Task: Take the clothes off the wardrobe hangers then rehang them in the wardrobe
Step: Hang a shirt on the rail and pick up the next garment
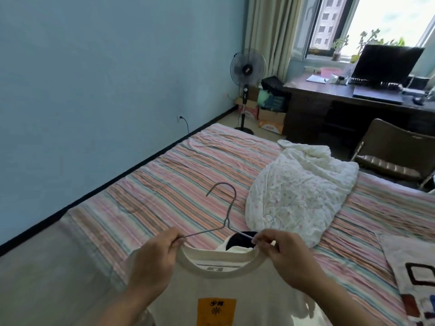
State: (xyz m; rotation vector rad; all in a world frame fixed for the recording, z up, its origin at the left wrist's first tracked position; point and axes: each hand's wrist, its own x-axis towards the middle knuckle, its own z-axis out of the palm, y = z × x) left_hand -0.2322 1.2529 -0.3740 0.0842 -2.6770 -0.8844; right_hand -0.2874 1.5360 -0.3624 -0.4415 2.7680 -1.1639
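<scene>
The wire hanger (pixel 222 216) sat in the cream T-shirt's (pixel 219 285) collar over the bed (pixel 164 175), its arms running side to side, hook pointing away. Left hand (pixel 153 260) and right hand (pixel 286 257) each pinched one arm at the neckline, equally close.

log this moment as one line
left hand: grips hanger | right hand: pinches hanger | t-shirt: partly on hanger | bed: beneath

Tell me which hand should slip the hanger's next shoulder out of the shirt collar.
Probably the left hand: its end of the wire hanger sits at the T-shirt collar rim, while the right hand pinches an arm already above the collar.
</scene>
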